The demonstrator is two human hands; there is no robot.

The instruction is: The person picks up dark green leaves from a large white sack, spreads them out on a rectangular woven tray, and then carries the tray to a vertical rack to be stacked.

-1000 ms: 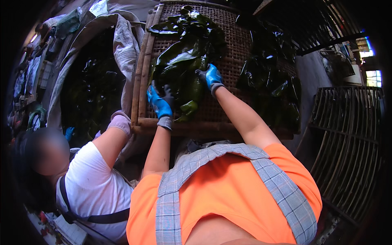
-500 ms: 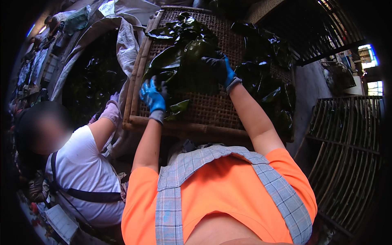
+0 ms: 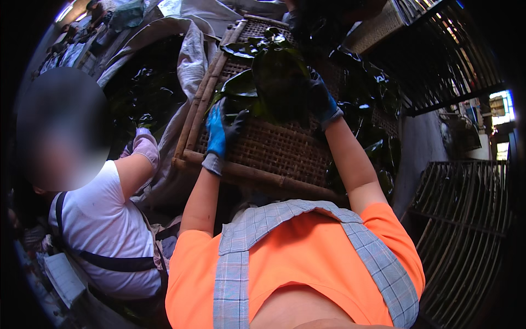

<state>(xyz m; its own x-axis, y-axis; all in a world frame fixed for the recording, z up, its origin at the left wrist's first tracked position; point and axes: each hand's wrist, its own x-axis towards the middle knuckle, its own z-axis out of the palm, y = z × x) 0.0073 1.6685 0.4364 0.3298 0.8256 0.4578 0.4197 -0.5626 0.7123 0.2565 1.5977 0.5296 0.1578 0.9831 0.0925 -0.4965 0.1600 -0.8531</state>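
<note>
A bunch of large, wet, dark green leaves (image 3: pixel 279 82) is raised over a woven bamboo tray (image 3: pixel 274 148). My right hand (image 3: pixel 324 101), in a blue and dark grey glove, grips its right edge; some of its fingers are hidden behind the leaves. My left hand (image 3: pixel 222 129), gloved alike, is at the lower left of the bunch. Its thumb stands apart from its stretched fingers, and the fingertips meet a leaf edge. More glossy leaves (image 3: pixel 364 109) lie on the tray's right side.
At my left a co-worker in a white shirt (image 3: pixel 107 225) reaches a gloved hand (image 3: pixel 143 148) into a cloth-lined heap of dark leaves (image 3: pixel 145 93). A dark, unclear figure (image 3: pixel 350 13) is beyond the tray. Slatted racks (image 3: pixel 466 208) stand at the right.
The bunch has come up off the tray toward me, baring more weave below it. My left hand has turned fingers-up beside it. A dark shape has entered at the far side.
</note>
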